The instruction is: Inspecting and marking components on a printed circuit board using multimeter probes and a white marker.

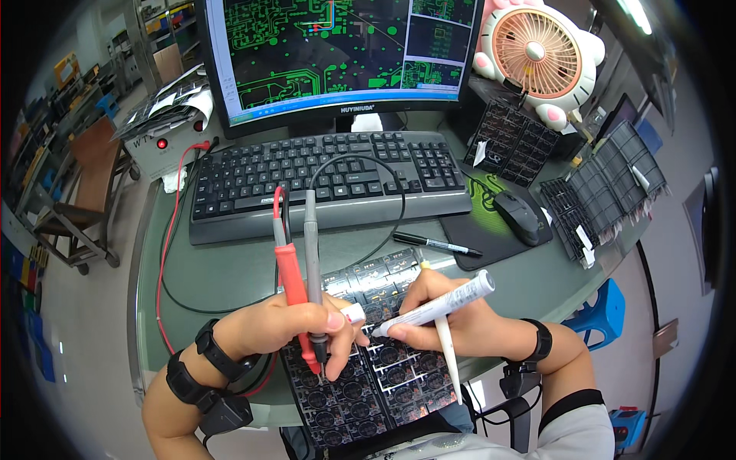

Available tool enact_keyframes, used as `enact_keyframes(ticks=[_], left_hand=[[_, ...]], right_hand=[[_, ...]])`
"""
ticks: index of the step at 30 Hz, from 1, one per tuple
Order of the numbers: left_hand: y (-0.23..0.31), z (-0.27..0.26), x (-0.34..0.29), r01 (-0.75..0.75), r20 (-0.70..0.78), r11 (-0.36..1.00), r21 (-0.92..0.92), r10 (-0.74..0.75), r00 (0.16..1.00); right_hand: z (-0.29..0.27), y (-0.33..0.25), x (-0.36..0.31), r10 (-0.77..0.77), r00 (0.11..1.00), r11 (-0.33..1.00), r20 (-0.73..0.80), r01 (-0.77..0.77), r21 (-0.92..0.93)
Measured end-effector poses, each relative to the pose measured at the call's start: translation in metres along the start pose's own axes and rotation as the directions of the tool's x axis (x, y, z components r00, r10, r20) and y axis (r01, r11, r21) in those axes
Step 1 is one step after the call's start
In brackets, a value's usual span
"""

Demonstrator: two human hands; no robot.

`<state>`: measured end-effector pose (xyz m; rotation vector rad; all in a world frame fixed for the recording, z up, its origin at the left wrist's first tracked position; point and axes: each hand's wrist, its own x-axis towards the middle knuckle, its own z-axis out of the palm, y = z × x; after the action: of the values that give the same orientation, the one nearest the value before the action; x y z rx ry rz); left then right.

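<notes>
My left hand [268,326] is closed around a red test probe [290,277] and a grey test probe [311,249], both slanting tip-down to a dark panel of circuit boards [337,418]. A white cap [353,313] is pinched at the same fingers. In my right hand [464,326] is a white marker pen [445,304], uncapped, its tip by the panel next to my left fingers. A thin white tapered stick [448,356] also passes through the right hand, pointing down. The panel lies at the table's near edge, partly hidden under both hands.
Behind the panel stand a black keyboard [330,172] and a monitor [322,54] with a green circuit layout. A black pen [437,244] lies by the mouse [517,217]. Board panels [510,142] lean at the right near a pink fan [537,54]. Probe leads run to a white box [165,153].
</notes>
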<state>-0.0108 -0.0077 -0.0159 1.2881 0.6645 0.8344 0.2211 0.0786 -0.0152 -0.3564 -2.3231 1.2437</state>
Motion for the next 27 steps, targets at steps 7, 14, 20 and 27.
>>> enact_keyframes(ticks=[7,14,20,27], left_hand=[[0.000,-0.001,0.001,0.013,0.005,1.000,0.007,-0.013,1.000],[-0.003,-0.007,0.000,-0.026,0.065,0.999,-0.025,0.028,0.997],[-0.011,-0.019,0.000,-0.286,-0.150,0.917,-0.278,0.253,0.956],[-0.007,-0.036,-0.009,-0.523,-0.397,0.794,-0.309,0.392,0.830]], right_hand=[[-0.003,0.003,0.002,-0.066,0.996,0.996,-0.066,0.062,-0.063],[-0.019,-0.016,-0.006,0.100,0.995,0.988,0.013,-0.101,0.113],[0.001,-0.045,-0.026,-0.231,0.902,0.739,0.366,0.407,-0.537],[0.019,-0.066,-0.054,-0.313,0.799,0.371,0.513,0.600,-0.709]])
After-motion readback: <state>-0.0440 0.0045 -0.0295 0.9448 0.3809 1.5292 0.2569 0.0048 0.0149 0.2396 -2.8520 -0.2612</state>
